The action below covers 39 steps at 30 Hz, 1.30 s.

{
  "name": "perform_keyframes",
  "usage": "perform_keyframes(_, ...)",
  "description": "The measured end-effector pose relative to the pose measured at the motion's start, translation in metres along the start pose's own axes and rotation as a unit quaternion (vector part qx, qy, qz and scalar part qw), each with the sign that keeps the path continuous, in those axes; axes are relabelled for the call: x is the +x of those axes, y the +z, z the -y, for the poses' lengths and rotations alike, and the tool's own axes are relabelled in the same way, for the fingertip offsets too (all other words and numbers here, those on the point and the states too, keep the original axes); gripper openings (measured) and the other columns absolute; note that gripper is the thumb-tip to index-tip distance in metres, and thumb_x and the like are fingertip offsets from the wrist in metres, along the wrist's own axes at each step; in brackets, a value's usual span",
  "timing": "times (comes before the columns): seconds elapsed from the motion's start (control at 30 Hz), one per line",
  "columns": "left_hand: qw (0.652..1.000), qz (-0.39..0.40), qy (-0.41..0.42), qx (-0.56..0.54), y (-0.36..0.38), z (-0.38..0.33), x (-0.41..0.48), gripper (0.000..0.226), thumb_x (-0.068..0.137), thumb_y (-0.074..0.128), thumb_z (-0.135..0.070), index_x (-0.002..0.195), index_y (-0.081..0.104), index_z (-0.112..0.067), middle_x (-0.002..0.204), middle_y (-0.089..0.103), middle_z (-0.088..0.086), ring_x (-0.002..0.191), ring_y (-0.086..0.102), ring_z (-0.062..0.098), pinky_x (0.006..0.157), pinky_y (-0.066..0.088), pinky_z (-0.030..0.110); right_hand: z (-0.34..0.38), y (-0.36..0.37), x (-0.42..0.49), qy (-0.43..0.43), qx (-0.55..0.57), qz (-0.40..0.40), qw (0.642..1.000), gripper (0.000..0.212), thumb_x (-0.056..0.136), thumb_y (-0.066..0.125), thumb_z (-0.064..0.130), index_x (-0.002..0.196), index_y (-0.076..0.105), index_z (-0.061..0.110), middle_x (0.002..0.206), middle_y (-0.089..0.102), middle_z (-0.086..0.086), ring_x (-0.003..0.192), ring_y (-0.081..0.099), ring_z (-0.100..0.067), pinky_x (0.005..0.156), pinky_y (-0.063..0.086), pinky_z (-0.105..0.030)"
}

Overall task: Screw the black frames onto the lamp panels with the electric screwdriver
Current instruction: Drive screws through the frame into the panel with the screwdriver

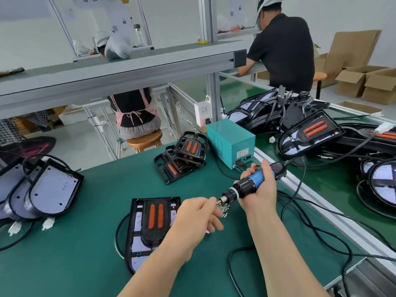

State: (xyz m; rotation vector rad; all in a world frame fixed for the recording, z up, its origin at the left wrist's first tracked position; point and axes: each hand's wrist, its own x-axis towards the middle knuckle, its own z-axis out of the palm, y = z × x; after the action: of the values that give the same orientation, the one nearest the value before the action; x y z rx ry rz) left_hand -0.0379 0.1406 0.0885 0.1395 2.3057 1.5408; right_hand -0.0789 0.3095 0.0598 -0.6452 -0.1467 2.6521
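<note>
Green bench mat (90, 211), right hand (264, 190) gripping electric screwdriver (246, 186), left hand (197, 215) curled at its tip, grasp hidden

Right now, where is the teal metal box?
Head view: the teal metal box stands right of centre, between the stacked black frames and the aluminium conveyor rail.

The mat (85, 221) is dark green. The frame (147, 203) is black with two orange strips. The screwdriver (254, 182) is blue and black, the box (230, 144) teal, the panels (53, 189) pale lilac-grey, the cartons (351, 82) brown. An apron (121, 116) is red-and-white check. The screws (224, 209) are silver.
</note>
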Motion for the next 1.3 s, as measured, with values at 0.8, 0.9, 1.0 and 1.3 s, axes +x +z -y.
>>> perform_keyframes(0.8,0.807,0.05,0.17,0.563,-0.026,0.006,0.076,0.01,0.087,0.07,-0.025,0.096,0.068,-0.028,0.102,0.072,-0.011,0.106,0.054,0.018,0.096,0.039,0.035,0.014,-0.015,0.027,-0.058,0.001,-0.042,0.997,0.018,0.089,0.078,0.024,0.084,0.063,0.014,0.065,0.065,0.005,0.05,0.059,-0.009,0.054,0.054,-0.021)
perform_keyframes(0.9,0.817,0.064,0.168,0.548,-0.025,0.007,0.076,0.007,0.085,0.07,-0.022,0.091,0.069,-0.027,0.098,0.073,-0.012,0.103,0.058,0.017,0.096,0.041,0.035,0.013,-0.015,0.027,-0.06,0.0,-0.041,0.997,0.019,0.089,0.078,0.024,0.084,0.063,0.014,0.066,0.065,0.005,0.051,0.059,-0.009,0.055,0.054,-0.021)
perform_keyframes(1.0,0.816,0.071,0.159,0.552,-0.024,0.009,0.075,0.006,0.087,0.067,-0.021,0.091,0.069,-0.026,0.099,0.072,-0.01,0.1,0.061,0.017,0.098,0.041,0.035,0.013,-0.014,0.027,-0.062,-0.004,-0.041,0.997,0.018,0.089,0.078,0.023,0.083,0.063,0.014,0.066,0.065,0.004,0.051,0.059,-0.009,0.054,0.054,-0.021)
perform_keyframes(1.3,0.934,0.042,0.168,0.313,-0.039,0.008,0.051,0.018,0.084,0.069,-0.01,0.076,0.06,-0.024,0.076,0.065,-0.009,0.074,0.059,0.008,0.073,0.051,0.026,0.012,-0.01,0.021,-0.058,-0.008,-0.039,0.998,0.017,0.089,0.078,0.023,0.087,0.063,0.014,0.076,0.065,0.004,0.058,0.059,-0.008,0.057,0.054,-0.02)
